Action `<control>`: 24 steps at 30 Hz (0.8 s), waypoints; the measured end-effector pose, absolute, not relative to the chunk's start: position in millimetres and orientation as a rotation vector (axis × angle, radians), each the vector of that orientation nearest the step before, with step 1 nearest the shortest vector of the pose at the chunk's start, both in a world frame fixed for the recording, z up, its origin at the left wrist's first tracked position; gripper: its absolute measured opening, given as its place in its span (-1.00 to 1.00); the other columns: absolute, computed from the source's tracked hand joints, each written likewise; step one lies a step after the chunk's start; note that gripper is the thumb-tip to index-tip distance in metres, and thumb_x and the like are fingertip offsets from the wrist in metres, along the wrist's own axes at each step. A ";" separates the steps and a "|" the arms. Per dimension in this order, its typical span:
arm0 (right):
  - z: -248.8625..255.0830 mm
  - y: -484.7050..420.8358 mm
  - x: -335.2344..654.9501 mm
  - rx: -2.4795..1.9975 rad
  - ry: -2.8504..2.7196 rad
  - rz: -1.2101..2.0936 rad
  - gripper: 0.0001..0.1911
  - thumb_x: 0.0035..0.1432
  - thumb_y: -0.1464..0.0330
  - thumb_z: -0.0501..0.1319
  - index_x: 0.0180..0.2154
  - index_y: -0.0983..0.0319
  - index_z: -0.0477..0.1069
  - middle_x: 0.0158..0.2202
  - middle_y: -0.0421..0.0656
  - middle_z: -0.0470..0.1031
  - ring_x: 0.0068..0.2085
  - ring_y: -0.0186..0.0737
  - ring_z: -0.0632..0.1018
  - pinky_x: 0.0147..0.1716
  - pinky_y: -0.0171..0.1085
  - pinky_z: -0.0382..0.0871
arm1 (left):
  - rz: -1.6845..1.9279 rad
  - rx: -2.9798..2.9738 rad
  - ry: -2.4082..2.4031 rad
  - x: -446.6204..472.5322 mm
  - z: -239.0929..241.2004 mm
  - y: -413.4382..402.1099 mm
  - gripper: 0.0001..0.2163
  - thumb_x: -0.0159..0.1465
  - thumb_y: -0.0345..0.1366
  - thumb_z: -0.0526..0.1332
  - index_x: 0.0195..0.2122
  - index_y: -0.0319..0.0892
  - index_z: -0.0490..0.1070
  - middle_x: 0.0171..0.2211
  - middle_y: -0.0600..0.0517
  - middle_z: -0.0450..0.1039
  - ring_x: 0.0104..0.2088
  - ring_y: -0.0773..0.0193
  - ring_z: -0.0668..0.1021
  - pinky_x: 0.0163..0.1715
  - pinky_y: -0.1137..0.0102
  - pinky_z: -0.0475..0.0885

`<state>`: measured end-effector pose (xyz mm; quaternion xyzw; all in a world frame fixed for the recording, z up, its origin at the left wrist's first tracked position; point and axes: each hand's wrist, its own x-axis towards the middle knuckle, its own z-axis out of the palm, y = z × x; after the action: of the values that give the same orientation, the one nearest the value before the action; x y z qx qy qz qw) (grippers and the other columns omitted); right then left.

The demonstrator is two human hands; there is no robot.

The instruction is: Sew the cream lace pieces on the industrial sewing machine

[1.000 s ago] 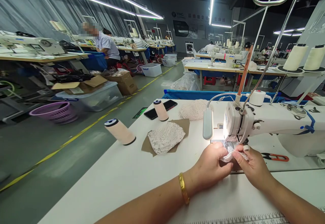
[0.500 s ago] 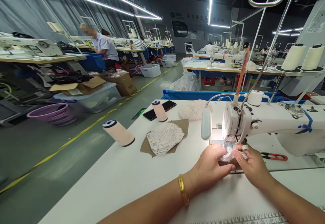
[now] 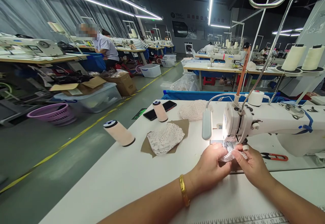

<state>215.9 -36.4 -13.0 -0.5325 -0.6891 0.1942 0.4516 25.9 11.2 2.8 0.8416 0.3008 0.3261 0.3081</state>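
Under the needle end of a white sewing machine (image 3: 236, 122) lies a small piece of white lace fabric (image 3: 228, 155), lit by the machine's lamp. My left hand (image 3: 212, 164) grips its left side, thumb and fingers closed on the lace. From the right, my right hand (image 3: 252, 166) pinches the same piece between thumb and fingers. Both hands rest close to the presser foot, which they and the fabric partly hide. Red-handled thread snips (image 3: 275, 156) lie on the machine bed, to the right of my right hand.
Left on the white table stand two pale pink thread cones (image 3: 119, 133), near a black phone (image 3: 166, 108). Lace pieces (image 3: 166, 138) lie on brown card, with a lace bundle (image 3: 194, 110) behind. A ruler (image 3: 264, 218) runs along the front edge. A seated co-worker (image 3: 105, 46) is at far left.
My left thumb has drawn in slightly toward the lace. Otherwise the hands, fabric and table items look nearly the same.
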 end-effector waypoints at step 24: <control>-9.9 -46.5 237.6 -1.099 -2.510 0.109 -0.74 0.57 0.37 0.03 -0.28 0.16 0.28 -0.38 -0.26 0.43 -0.32 -0.23 0.40 -0.14 -0.18 0.19 | 0.934 2.883 0.503 5.9 -23.5 -3.7 -0.83 0.37 -0.51 0.16 -0.35 -0.16 0.43 -0.38 0.09 0.57 -0.41 0.26 0.48 -0.29 0.25 0.23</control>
<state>237.6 -46.5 -9.9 -0.3929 -0.8971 0.0391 0.1984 5.9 -3.7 -23.5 0.9379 0.1636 0.3039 0.0348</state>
